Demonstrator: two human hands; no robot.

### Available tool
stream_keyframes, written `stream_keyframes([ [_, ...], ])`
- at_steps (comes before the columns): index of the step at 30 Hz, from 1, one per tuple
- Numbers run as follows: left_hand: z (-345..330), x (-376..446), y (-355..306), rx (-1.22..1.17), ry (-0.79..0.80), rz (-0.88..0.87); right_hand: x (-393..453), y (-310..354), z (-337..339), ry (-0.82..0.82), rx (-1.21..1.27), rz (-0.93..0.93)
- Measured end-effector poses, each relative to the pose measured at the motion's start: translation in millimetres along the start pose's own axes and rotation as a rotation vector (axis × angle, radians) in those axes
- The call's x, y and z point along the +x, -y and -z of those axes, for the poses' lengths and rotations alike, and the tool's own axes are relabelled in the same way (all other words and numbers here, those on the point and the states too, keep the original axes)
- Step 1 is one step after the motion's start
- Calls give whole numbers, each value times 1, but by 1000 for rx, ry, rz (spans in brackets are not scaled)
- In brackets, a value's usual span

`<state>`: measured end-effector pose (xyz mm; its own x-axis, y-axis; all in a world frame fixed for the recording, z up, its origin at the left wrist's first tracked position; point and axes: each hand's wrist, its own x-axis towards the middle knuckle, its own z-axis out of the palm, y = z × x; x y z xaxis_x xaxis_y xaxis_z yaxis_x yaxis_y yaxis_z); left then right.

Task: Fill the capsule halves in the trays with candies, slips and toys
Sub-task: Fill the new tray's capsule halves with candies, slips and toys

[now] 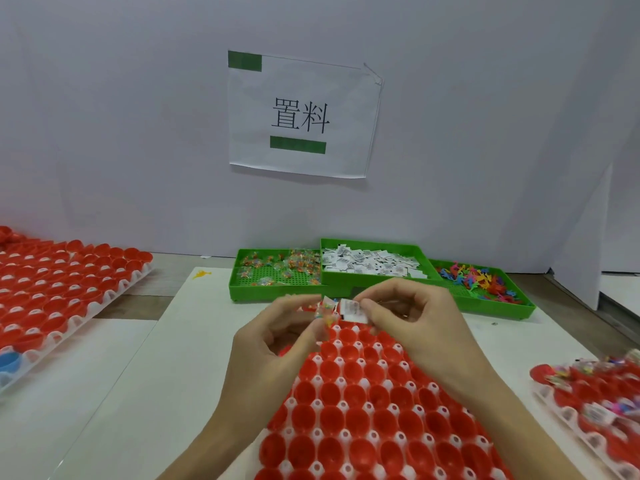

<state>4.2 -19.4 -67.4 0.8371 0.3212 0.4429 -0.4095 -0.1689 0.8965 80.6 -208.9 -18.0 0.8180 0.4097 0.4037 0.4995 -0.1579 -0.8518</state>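
A white tray (374,434) of empty red capsule halves (356,417) lies in front of me. Over its far end, my left hand (273,344) pinches a clear candy packet (325,311). My right hand (412,323) pinches a white printed slip (353,310) right beside the packet. Behind the hands stand three green bins: candies (277,268) on the left, slips (372,263) in the middle, coloured toys (481,280) on the right.
A tray of red halves (59,292) sits at the left, with a blue half (8,362) at its near corner. At the right edge lies a tray of filled halves (595,407). A white wall with a paper sign (299,114) stands behind.
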Motion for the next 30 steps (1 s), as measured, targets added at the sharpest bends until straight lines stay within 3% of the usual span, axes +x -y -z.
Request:
stream_keyframes([
  [4,-15,-10,-7,-146,96,106,-11,-6,-17,-94,-69,45],
  [8,-20,-12,-4,-295,75,272,-18,-7,-24,-199,-285,141],
  [11,-19,-11,-1,-378,68,345,-20,-5,-26,-194,-358,205],
  [16,-20,-9,0,-351,45,320,-24,-2,-29,-144,-389,213],
  [22,-16,-9,-6,-261,72,263,-18,1,-14,-50,-253,83],
  [26,-12,-6,-5,-203,60,257,11,-18,27,-214,-226,-12],
  [30,-7,-3,0,-158,40,260,62,-71,90,-374,-411,-222],
])
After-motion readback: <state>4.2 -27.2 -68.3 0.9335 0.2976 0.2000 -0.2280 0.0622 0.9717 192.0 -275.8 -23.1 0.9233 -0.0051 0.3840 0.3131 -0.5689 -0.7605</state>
